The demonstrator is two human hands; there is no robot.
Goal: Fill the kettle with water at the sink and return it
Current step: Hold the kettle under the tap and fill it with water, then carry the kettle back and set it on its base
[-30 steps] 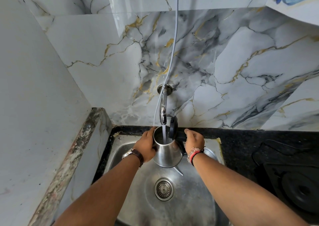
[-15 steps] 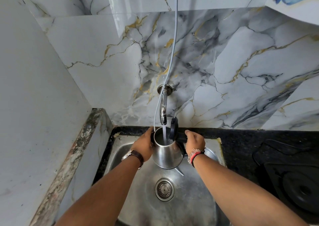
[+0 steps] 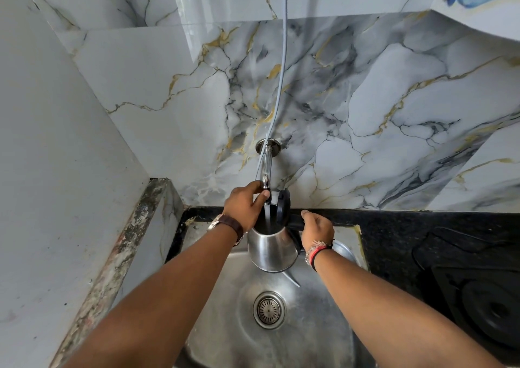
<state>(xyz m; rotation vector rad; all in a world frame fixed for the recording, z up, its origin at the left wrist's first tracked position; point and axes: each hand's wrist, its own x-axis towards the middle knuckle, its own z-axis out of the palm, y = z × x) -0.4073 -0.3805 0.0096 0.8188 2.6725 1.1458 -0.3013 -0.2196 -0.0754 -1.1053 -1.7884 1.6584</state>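
While water runs in a thin stream from the wall-mounted tap [image 3: 266, 168] into its open mouth, the stainless steel kettle [image 3: 271, 248] hangs upright over the back edge of the steel sink [image 3: 323, 325], above and just behind the drain strainer [image 3: 268, 309]. Its black lid [image 3: 282, 206] stands flipped up on the right side of the opening. The right hand [image 3: 316, 228] is wrapped around the kettle's black handle, carrying it. The left hand [image 3: 246, 206], a watch on its wrist, reaches above the kettle's rim with fingers curled at the tap's spout end. A grey hose [image 3: 284, 58] drops down the marble wall to the tap. Black countertop [image 3: 394, 235] borders the sink's right edge.
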